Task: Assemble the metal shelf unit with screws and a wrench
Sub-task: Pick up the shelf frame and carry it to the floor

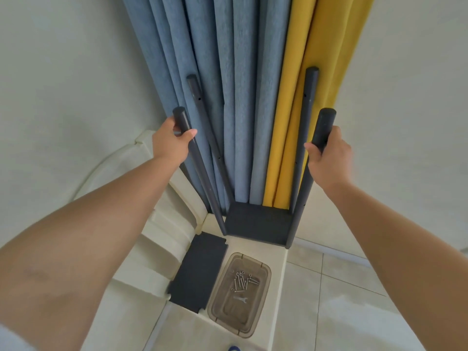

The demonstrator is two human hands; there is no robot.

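Left hand grasps the near-left post, fingers wrapped around it near its top. Shelf unit stands upright before the curtains, its four posts vertical. Right hand likewise clasps the near-right post. Below, a tray holds screws and wrench.

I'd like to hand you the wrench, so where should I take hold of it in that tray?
Grip the wrench by its thin middle shank, coming straight down from above. It lies flat on the floor of the open tray, apart from the screws, so only the top side is free and fingers can pinch across the shank.
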